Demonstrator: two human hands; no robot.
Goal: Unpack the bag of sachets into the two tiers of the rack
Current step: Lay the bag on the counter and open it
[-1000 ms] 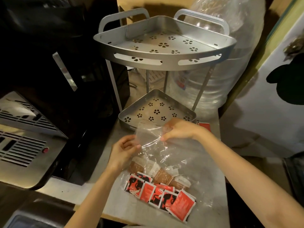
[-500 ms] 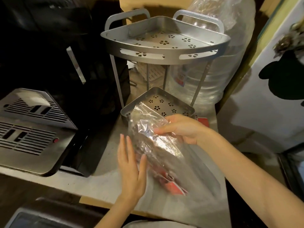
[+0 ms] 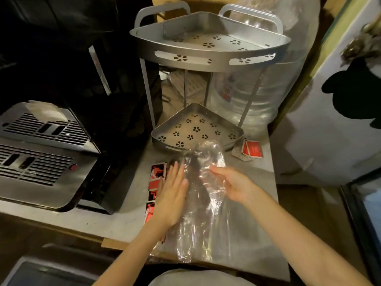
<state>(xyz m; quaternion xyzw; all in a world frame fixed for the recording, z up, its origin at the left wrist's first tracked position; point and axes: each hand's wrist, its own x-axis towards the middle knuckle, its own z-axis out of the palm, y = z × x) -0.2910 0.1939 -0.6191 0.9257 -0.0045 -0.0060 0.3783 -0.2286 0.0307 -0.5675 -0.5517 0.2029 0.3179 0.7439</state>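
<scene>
A clear plastic bag [image 3: 203, 199] lies stretched along the table in front of me. My right hand [image 3: 233, 185] grips its upper part. Flat and open, my left hand [image 3: 172, 195] presses against the bag's left side, fingers straight. Red and black sachets [image 3: 155, 178] lie in a row on the table just left of that hand, partly hidden by it. The two-tier silver corner rack stands behind: its top tier [image 3: 208, 52] and bottom tier [image 3: 195, 129] hold nothing. Two more red sachets [image 3: 252, 149] lie right of the bottom tier.
A silver and black coffee machine [image 3: 41, 153] fills the left side. A large water bottle wrapped in plastic [image 3: 257, 89] stands behind the rack. A white panel [image 3: 329, 120] bounds the right. The table's front edge [image 3: 123, 242] is close to me.
The bag has been turned and laid lengthwise toward me. Sachets now lie outside it at the left. My left hand went from pinching the bag's mouth to lying flat against its side.
</scene>
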